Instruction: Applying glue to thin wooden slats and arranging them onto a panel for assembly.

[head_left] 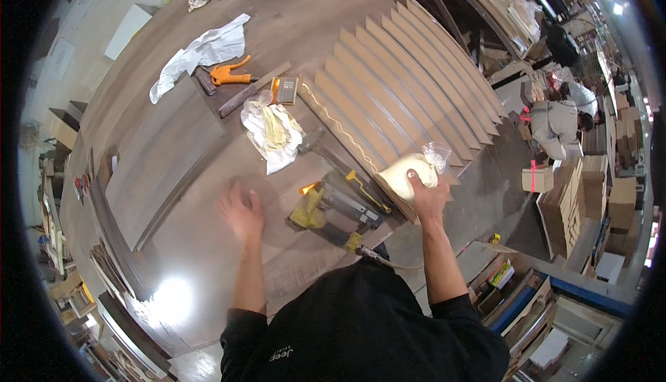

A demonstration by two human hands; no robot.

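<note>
Right hand [429, 198]: fingers wrapped around a cream-filled plastic bag [401, 175], at the near end of a wavy bead [340, 129]; brown boards [399, 87] adjacent. Left hand [243, 212]: blurred, thumb spread wide; worktable [312, 11] contact unclear from here.

Both bare forearms reach forward from black sleeves [244, 330]. The left forearm [250, 278] runs almost straight ahead; its grip, the left hand [240, 212], is empty, back facing up, motion-blurred, with the thumb [255, 202] apart from the fingers. The right forearm [444, 264] leans slightly inward. The right hand [429, 198] is curled in a firm hold, thumb extended forward. The torso [361, 319] sits between the arms.
</note>
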